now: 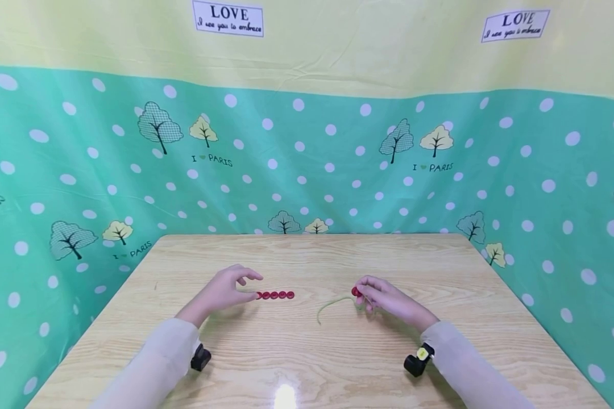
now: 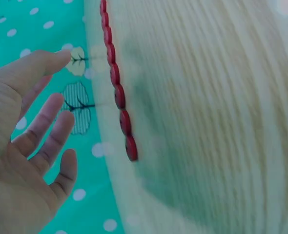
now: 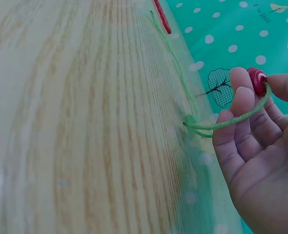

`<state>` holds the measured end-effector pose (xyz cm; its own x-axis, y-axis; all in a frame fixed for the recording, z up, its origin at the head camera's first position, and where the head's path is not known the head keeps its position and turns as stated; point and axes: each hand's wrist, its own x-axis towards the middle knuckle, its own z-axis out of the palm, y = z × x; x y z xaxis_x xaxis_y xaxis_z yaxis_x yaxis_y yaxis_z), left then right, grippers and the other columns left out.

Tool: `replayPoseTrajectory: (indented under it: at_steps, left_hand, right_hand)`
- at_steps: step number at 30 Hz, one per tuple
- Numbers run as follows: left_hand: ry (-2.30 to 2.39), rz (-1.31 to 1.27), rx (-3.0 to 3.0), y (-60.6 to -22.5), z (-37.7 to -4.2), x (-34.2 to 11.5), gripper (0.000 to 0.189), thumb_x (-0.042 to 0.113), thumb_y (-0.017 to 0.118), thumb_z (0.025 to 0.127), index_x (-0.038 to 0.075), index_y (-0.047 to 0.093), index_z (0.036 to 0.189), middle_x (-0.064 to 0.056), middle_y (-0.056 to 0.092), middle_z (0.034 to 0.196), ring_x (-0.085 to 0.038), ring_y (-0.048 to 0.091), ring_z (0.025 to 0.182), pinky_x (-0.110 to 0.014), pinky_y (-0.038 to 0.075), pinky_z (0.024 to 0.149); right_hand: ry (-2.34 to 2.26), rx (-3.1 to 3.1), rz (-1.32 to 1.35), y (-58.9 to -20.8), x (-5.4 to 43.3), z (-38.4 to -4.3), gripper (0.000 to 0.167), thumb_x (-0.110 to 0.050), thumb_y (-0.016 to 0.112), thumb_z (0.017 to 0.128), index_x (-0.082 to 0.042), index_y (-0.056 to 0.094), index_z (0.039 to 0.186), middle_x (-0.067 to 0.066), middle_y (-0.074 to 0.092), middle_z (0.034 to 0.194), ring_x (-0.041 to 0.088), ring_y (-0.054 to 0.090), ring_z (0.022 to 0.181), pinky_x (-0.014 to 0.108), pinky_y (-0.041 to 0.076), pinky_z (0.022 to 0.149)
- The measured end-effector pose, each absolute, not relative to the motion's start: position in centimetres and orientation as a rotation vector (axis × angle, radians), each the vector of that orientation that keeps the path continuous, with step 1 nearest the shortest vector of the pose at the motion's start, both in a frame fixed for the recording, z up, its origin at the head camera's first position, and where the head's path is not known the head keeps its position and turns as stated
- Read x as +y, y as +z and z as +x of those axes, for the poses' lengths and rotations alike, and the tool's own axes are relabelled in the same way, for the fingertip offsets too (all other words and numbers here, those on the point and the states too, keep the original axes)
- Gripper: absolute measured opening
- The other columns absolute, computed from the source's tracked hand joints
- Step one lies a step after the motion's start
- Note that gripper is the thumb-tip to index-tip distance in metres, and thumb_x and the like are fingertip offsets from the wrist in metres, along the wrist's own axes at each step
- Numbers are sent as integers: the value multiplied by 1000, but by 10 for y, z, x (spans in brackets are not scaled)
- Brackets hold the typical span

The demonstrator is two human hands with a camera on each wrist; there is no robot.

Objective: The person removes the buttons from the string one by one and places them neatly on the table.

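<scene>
Red buttons (image 1: 274, 295) lie in a straight row on the table, left of the middle; the left wrist view shows several of these round buttons (image 2: 119, 96) end to end. My left hand (image 1: 230, 288) hovers at the row's left end, thumb and fingers spread apart with nothing between them. On the right, thumb and index finger of my right hand (image 1: 386, 296) pinch a single red button (image 3: 256, 81). Green string (image 3: 236, 118) comes out of that button and passes across the fingers. Its loose end (image 1: 321, 318) trails leftward onto the table.
The light wood table (image 1: 307, 352) ends at a green dotted curtain (image 1: 307, 170) behind and at both sides. Black wrist cameras are strapped at the left sleeve (image 1: 166, 346) and the right sleeve (image 1: 465, 352).
</scene>
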<state>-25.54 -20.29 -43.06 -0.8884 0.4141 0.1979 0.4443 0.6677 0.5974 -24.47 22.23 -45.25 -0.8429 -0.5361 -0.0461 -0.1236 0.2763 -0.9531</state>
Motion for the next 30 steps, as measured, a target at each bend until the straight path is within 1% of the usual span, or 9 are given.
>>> replayPoseTrajectory:
  at_steps: [5,11,14,17,23,26,30]
  left_hand:
    - [-1063,-799,-2793,-427,-255,-190,36,17,83,83,14,72,117,-3,66,116,-34,61,100,-48,51,83]
    - [-1043,-893,-2790,-426,-253,-172,35,18,82,84,14,72,117,-2,66,116,-30,61,97,-44,52,81]
    - [-1048,-939,-2788,-426,-252,-163,34,16,82,85,14,72,117,-1,67,114,-29,61,97,-46,52,81]
    - [-1064,-989,-2773,-426,-251,-154,33,13,81,85,13,73,116,-4,68,113,-30,62,97,-48,53,81]
    - [-1056,-1101,-2741,-425,-250,-134,31,9,79,86,10,72,116,-7,69,110,-30,63,94,-43,53,80]
    - [-1056,-1130,-2749,-424,-251,-123,31,10,78,87,11,72,118,-7,68,111,-29,63,96,-41,53,81]
    - [-1062,-1165,-2745,-424,-252,-106,33,15,77,89,15,69,121,-8,69,113,-29,64,98,-44,54,81]
  right_hand:
    - [-1589,2188,-624,-451,221,-245,38,-34,43,109,0,54,121,28,60,108,21,56,80,31,50,75]
    - [-1597,2180,-651,-451,218,-246,36,-32,43,109,1,55,119,29,60,107,21,57,79,31,50,76]
    - [-1598,2184,-658,-451,216,-247,36,-32,44,109,1,56,118,26,62,105,21,58,80,31,49,76]
    - [-1604,2190,-663,-450,214,-247,36,-32,45,108,1,56,119,21,64,104,22,59,81,31,50,77]
    - [-1601,2187,-686,-450,210,-248,36,-28,46,108,5,54,123,18,64,105,25,60,87,34,53,82]
    - [-1589,2190,-687,-450,208,-248,36,-28,46,108,5,55,122,19,64,105,28,60,90,35,53,83]
    - [-1582,2196,-692,-448,205,-246,36,-27,46,108,5,56,121,20,64,105,29,60,91,35,53,83]
